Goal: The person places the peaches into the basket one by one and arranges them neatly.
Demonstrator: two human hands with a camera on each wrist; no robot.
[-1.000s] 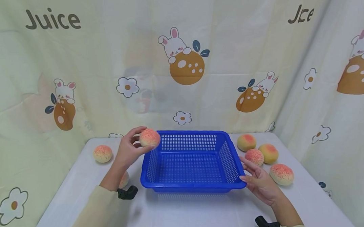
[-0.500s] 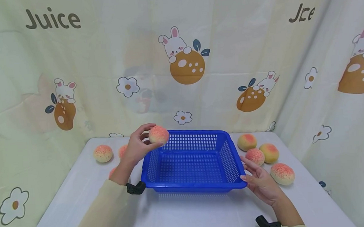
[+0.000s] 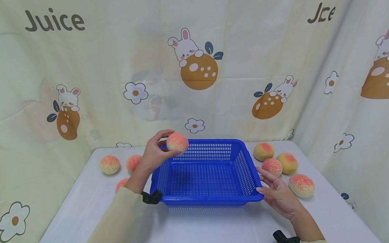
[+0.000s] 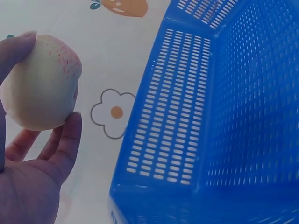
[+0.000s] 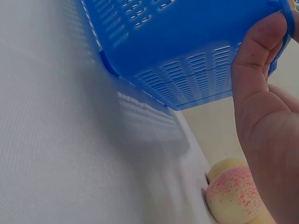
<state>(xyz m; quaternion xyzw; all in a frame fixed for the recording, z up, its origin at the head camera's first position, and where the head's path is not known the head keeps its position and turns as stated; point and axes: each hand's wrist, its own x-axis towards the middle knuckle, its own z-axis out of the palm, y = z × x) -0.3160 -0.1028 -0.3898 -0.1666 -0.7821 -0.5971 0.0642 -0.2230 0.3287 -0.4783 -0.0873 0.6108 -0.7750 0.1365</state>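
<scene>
My left hand (image 3: 155, 152) holds a peach (image 3: 177, 143) between thumb and fingers, above the left rear corner of a blue plastic basket (image 3: 211, 199). In the left wrist view the peach (image 4: 44, 84) is pale cream with pink speckles, and the basket's slotted side (image 4: 168, 107) stands to its right. At the basket's right front corner, my right hand (image 3: 279, 195) grips the rim. The right wrist view shows the thumb (image 5: 259, 56) pressed against that rim from outside. Inside the basket only its mesh floor shows.
Left of the basket lie three more peaches, one at the far left (image 3: 110, 164), one behind my forearm (image 3: 133, 162) and one partly hidden by it (image 3: 121, 185). Several peaches (image 3: 272, 167) sit right of the basket, near my right hand. A printed curtain (image 3: 113, 49) hangs behind the white table (image 3: 199, 233).
My left hand has carried the peach rightward and slightly up, further over the basket's left rear corner. Peaches formerly behind the left arm now show. My right hand keeps its grip.
</scene>
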